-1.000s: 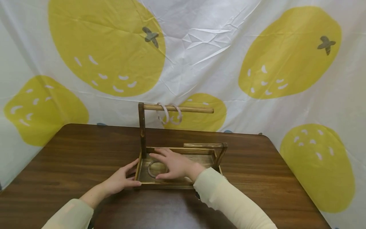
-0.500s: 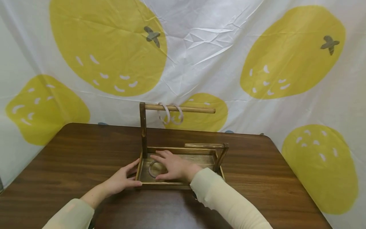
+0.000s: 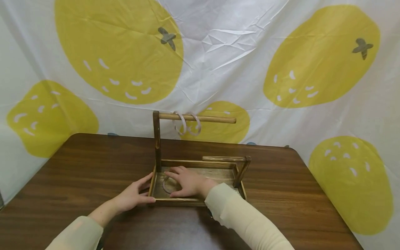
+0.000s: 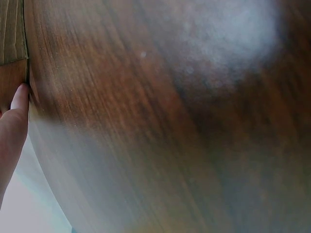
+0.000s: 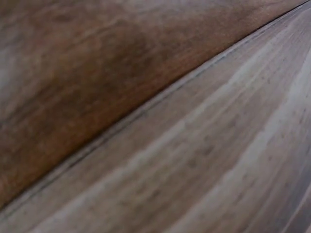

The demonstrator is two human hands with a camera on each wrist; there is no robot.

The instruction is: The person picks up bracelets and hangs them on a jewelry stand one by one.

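Note:
On the table stands a dark wooden rack (image 3: 157,146), an upright post with a long bar over a shallow tray (image 3: 215,172). One pale bangle (image 3: 164,186) lies on the tray floor at its left end. My right hand (image 3: 189,183) reaches over it, thumb at its near edge and fingers at its far edge; the palm hides the bangle's right part. Two more bangles (image 3: 182,125) hang on the long bar. My left hand (image 3: 131,197) rests at the tray's left end, fingers along the side wall and thumb at the front corner. In the left wrist view one finger (image 4: 18,104) touches the wood.
A shorter, lower bar (image 3: 223,159) sticks out leftward from a post at the tray's right end. The brown table (image 3: 281,194) extends around the rack. Behind it hangs a white cloth (image 3: 215,66) printed with yellow fruit.
My right wrist and forearm have drawn slightly to the left, while the fingers stay about the bangle. The left hand and the rack keep their places.

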